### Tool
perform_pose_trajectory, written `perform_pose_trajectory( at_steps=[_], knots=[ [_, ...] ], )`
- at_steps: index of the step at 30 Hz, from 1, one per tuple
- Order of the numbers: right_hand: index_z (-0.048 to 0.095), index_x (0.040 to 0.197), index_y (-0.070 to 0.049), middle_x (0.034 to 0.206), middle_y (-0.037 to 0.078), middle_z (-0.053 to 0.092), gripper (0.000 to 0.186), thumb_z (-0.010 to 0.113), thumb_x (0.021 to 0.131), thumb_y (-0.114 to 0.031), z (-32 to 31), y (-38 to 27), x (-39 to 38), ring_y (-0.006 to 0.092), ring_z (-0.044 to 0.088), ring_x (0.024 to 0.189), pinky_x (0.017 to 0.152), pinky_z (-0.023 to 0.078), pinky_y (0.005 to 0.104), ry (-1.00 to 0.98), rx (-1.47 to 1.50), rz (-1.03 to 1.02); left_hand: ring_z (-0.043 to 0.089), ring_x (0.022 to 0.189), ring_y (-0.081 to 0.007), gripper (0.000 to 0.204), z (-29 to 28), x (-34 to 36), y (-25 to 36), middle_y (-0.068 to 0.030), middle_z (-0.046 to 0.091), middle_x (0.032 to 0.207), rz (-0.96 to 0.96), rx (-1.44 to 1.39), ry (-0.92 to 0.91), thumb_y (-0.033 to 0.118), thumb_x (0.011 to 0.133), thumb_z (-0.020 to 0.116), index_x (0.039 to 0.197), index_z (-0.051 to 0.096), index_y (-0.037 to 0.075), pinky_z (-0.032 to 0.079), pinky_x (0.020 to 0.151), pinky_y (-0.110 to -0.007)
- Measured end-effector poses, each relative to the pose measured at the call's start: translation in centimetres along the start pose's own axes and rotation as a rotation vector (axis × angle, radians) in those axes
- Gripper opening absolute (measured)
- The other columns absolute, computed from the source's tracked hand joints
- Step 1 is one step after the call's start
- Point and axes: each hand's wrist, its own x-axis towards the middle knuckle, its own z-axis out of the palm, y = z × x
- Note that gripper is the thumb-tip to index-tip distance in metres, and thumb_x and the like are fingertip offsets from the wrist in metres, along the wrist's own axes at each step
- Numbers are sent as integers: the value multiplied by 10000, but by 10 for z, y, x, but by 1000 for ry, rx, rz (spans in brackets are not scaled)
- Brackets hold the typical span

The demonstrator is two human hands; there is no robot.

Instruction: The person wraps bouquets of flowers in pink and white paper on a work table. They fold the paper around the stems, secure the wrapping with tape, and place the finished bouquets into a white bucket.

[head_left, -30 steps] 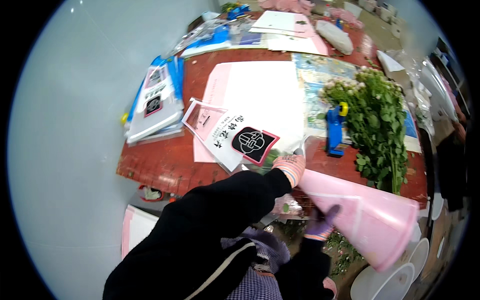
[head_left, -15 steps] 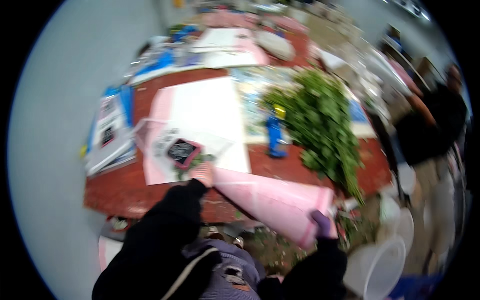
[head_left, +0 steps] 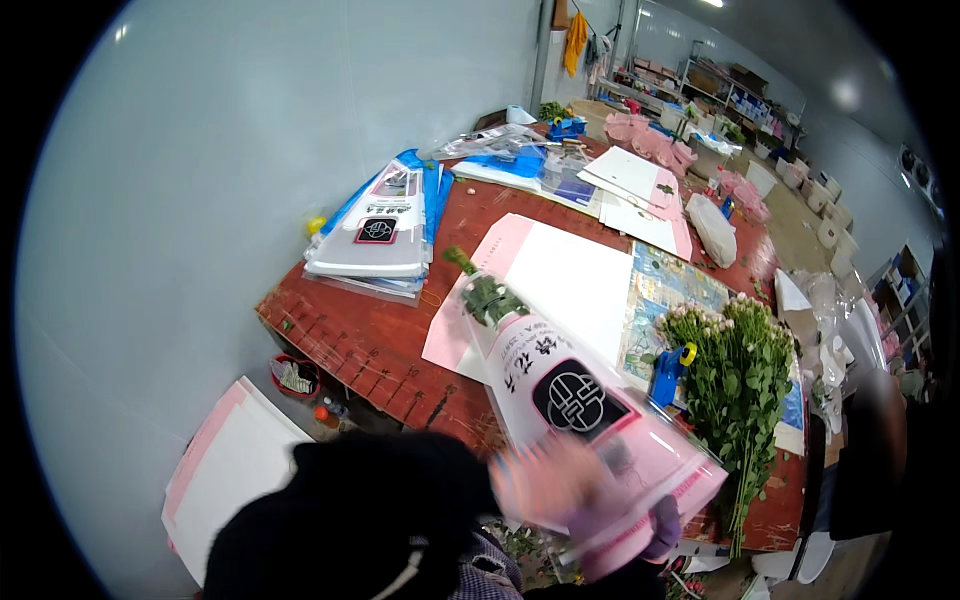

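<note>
A wrapped bouquet (head_left: 510,400), in pink paper inside a clear printed plastic sleeve with a black label, slants across the table's near edge. Green stems and leaves (head_left: 490,298) show at its narrow end, pointing away from me. My right hand (head_left: 662,530), with purple on its fingers, is closed round the wide pink end. Against the near side of the sleeve lies my left hand (head_left: 550,485), smeared by motion, so its fingers cannot be read. Beneath the narrow end is a white and pink wrapping sheet (head_left: 570,270).
Leafy pink-flowered stems (head_left: 740,385) lie at right beside a blue tape dispenser (head_left: 668,375). A stack of plastic sleeves (head_left: 375,235) is at the left of the red table (head_left: 400,375). White and pink sheets (head_left: 230,470) stand below left. Another person's dark sleeve (head_left: 870,465) is at right.
The pink roll is now inside the printed sleeve, which lay on the sheets before. Its narrow end has swung up and away. My left hand has moved toward the wide end. The view has turned left.
</note>
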Motion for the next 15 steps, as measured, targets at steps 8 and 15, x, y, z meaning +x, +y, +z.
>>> perform_pose_trajectory(
  at_steps=[8, 15],
  knots=[
    [499, 1038, 2, 939, 94, 562, 297, 536, 752, -68, 45, -141, 67, 181, 560, 823, 702, 456, 299, -382, -174, -147, 390, 1127, -345, 556, -54, -129, -367, -184, 406, 1237, -390, 691, 303, 263, 720, 607, 1234, 406, 191, 328, 925, -418],
    [560, 1004, -26, 908, 58, 577, 221, 484, 877, -190, 84, -166, 219, 147, 531, 767, 688, 444, 291, 154, -358, -929, 595, 914, -286, 477, 122, -220, -379, -169, 608, 984, -817, -212, 275, 356, 661, 701, 1026, 569, 78, 470, 767, -398]
  ],
)
